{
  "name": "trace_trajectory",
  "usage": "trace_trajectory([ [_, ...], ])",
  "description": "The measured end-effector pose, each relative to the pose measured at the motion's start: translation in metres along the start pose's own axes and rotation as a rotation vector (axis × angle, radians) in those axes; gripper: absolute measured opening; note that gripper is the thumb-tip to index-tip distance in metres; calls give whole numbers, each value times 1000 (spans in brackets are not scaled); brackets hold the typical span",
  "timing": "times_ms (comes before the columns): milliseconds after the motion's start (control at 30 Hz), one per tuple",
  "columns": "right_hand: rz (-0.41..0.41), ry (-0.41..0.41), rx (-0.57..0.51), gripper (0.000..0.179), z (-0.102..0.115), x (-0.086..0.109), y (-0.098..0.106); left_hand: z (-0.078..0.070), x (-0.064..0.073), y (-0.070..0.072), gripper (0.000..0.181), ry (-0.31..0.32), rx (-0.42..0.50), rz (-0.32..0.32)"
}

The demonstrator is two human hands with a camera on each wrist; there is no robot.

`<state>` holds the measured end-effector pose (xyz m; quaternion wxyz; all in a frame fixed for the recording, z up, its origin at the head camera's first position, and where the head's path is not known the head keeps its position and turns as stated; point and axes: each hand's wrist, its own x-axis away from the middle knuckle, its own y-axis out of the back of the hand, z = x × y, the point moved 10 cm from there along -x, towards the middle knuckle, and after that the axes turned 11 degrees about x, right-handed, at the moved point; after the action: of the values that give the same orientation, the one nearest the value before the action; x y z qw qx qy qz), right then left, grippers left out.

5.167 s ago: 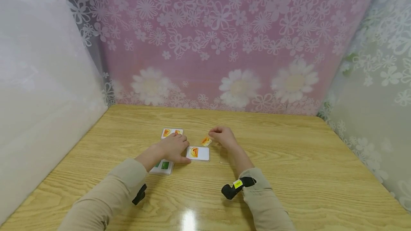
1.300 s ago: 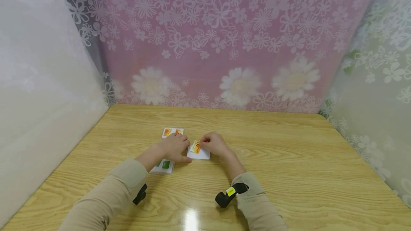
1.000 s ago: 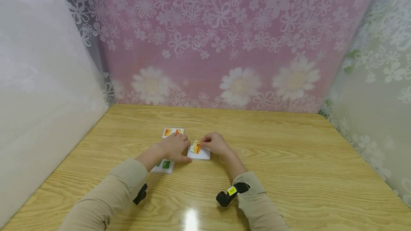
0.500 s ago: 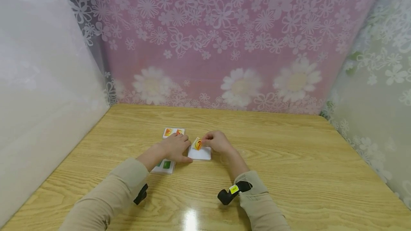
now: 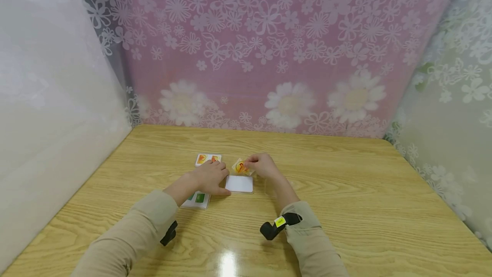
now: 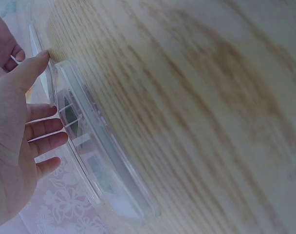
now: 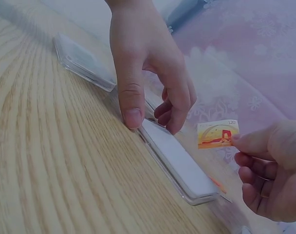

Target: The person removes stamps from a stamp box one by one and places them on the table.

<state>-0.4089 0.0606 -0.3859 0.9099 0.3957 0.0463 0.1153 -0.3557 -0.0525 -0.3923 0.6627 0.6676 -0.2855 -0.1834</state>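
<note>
Stamp (image 7: 213, 134), long axis pointing into right hand (image 7: 278, 170), pinched

On my head cam I see a lt-brown wood-grain tabletop (image 5: 357, 191), far corners rounded. Behind it, I've got a pink sheet (image 5: 238, 80) w/ white flower outlines & 3 big daisies (image 5: 290, 101) along the btm. Whitish sheet (image 5: 50, 76) to my L, pale floral sheet (image 5: 442, 140) to my R, bits of green. Bright glare spot (image 5: 227, 263) on the tabletop, low ctr.
</note>
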Motion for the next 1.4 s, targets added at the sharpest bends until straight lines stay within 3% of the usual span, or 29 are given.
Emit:
trace_trajectory([
  [267, -39, -32, -41, 14, -3, -9, 0, -1, 0, 1, 66, -16, -14, -13],
  [600, -23, -62, -78, 12, -3, -16, -11, 1, 0, 0, 66, -8, -14, -3],
  [900, -32, -93, -35, 13, -9, -19, -19, 1, 0, -1, 66, -11, -14, -16],
  [1400, -116, -103, 64, 11, -8, -20, -20, -1, 2, 1, 65, -22, -4, -25],
])
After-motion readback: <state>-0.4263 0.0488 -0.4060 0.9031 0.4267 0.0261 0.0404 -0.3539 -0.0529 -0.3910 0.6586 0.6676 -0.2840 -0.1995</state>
